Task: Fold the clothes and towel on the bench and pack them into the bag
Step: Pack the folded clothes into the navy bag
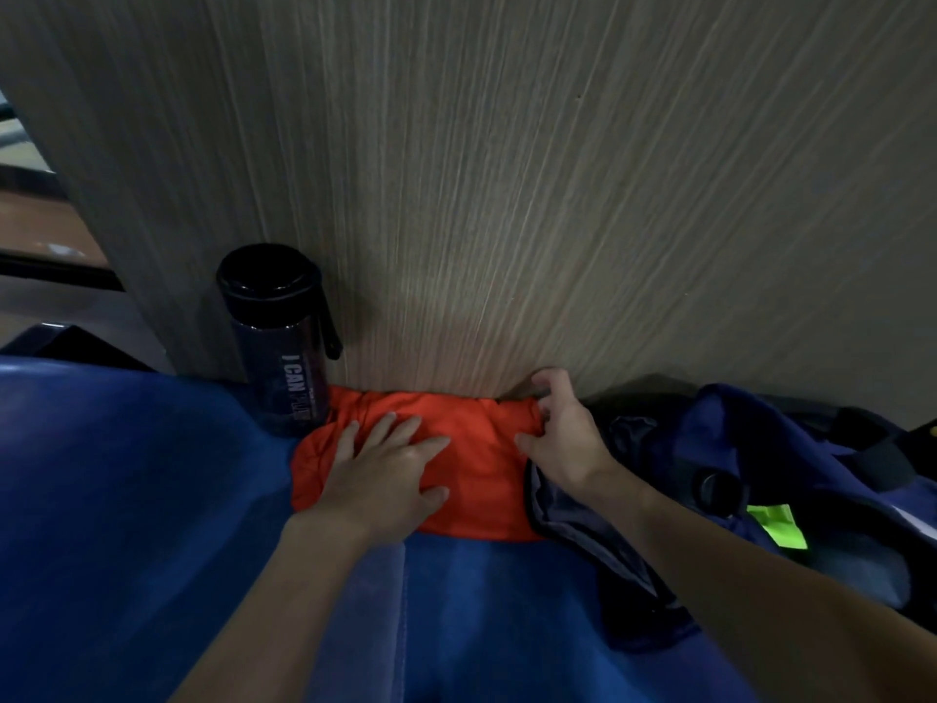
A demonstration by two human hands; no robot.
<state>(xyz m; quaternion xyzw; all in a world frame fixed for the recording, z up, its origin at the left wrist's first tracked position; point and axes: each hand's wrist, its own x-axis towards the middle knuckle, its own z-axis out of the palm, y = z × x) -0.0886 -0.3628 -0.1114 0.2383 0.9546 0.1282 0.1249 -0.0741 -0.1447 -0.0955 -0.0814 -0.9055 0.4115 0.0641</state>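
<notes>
Blue bench (127,474): orange garment (481,479) under left hand (380,479), right hand (563,438) pinching its edge.

Both bare forearms reach in from the near side, the right one from the near right corner. The left hand (385,469) lies flat, palm down, fingers straight and spread. The right hand (557,438) (slightly farther away) curls its fingers, thumb pointing left, pinching the cloth (476,479) edge.

Dim, soft-focus view; a faint glow falls on the wood-grain panel (507,195) above deep shadows, and edges bow from wide-angle distortion.
</notes>
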